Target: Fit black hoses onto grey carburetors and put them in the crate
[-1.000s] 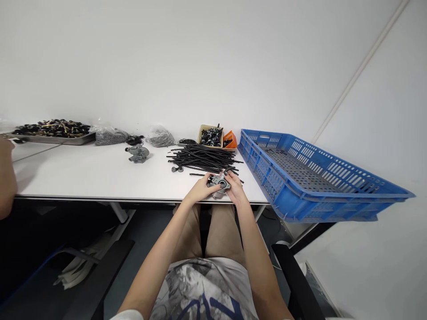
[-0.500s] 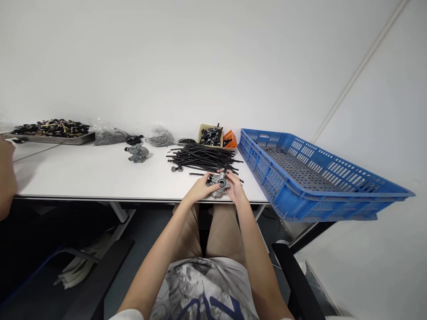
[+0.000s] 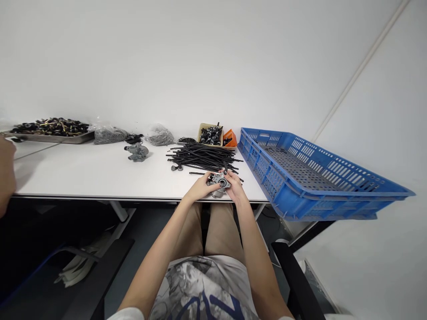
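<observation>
A grey metal carburetor is held between both hands just above the table's front edge. My left hand wraps its left side, the thumb lying across the front. On the other side, my right hand grips it, with fingers near a dark part that sticks up at its top. A pile of black rubber hoses lies right behind my hands. Two small dark knob-like parts rest left of them. Farther left stands a second grey carburetor.
A blue plastic crate stands at the right. Behind the hoses are a cream bin of black parts and an orange basket. Plastic bags and a metal tray line the back. Another person's arm shows at far left.
The dark part at the carburetor's top stands out more clearly now, and my right fingers have shifted slightly around it. Both hands keep their hold in nearly the same place.
</observation>
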`<state>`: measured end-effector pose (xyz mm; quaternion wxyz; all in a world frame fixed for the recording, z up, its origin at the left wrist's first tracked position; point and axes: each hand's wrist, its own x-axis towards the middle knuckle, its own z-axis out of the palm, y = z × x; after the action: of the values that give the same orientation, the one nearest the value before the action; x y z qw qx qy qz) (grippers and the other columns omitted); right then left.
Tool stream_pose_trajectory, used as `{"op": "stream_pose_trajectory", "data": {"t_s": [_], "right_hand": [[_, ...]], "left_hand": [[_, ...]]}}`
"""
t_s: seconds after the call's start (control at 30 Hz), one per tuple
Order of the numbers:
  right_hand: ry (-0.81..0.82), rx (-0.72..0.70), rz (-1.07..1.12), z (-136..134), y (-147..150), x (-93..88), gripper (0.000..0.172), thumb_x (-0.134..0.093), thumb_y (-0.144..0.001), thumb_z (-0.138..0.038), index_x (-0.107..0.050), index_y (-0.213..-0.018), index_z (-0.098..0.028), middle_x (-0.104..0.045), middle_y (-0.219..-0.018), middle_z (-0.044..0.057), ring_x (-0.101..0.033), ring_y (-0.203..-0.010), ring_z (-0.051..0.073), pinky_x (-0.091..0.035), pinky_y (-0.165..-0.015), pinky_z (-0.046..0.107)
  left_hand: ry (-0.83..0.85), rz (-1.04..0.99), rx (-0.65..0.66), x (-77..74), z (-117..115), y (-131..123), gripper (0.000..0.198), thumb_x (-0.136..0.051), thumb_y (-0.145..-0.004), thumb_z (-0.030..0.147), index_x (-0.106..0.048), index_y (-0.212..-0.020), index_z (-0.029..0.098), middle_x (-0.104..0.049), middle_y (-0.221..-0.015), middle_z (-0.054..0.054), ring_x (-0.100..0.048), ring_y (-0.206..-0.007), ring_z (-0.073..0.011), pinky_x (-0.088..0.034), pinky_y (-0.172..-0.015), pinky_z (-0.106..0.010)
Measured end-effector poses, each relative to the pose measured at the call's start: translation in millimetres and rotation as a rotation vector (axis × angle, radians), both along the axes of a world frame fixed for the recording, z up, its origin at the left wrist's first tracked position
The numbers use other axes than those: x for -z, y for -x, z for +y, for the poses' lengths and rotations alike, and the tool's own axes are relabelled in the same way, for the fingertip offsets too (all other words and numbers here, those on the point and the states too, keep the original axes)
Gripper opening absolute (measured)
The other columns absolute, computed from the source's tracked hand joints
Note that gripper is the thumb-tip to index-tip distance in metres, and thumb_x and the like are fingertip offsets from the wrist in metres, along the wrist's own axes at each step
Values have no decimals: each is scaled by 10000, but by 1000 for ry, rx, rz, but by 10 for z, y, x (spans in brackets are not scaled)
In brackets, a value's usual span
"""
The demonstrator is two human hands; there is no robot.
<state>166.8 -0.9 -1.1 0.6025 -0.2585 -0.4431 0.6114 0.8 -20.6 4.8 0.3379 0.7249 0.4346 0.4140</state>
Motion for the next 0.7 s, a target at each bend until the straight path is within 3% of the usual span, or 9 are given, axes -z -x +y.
{"op": "stream_pose_trajectory", "data": {"t_s": [0.2, 0.5, 0.7], "right_hand": [[-34, -18, -31, -18, 8, 0, 290, -791, -689, -429, -748, -856, -196, -704, -770, 24, -611, -696, 154, -483, -657, 267], [-41, 5, -19, -12, 6, 26, 275, -832, -654, -409, -735, -787, -188, -670, -705, -2, -584, -645, 129, -474, -631, 244], [-26, 72, 51, 28, 17, 33, 305, -796, -688, -374, -710, -935, -218, -714, -885, 4, -616, -721, 131, -490, -640, 234]], "left_hand": [[-3, -5, 1, -4, -8, 4, 584, -678, -768, 512, -577, -1252, 200, -693, -1150, -69, -634, -1015, -241, -470, -945, -371], [-19, -7, 20, 19, 10, 5, 579, -689, -756, 506, -591, -1230, 187, -697, -1123, -73, -635, -975, -235, -485, -889, -347], [-22, 1, 14, 2, -5, 4, 581, -688, -754, 498, -590, -1238, 191, -704, -1100, -67, -635, -951, -234, -484, -867, -346]]}}
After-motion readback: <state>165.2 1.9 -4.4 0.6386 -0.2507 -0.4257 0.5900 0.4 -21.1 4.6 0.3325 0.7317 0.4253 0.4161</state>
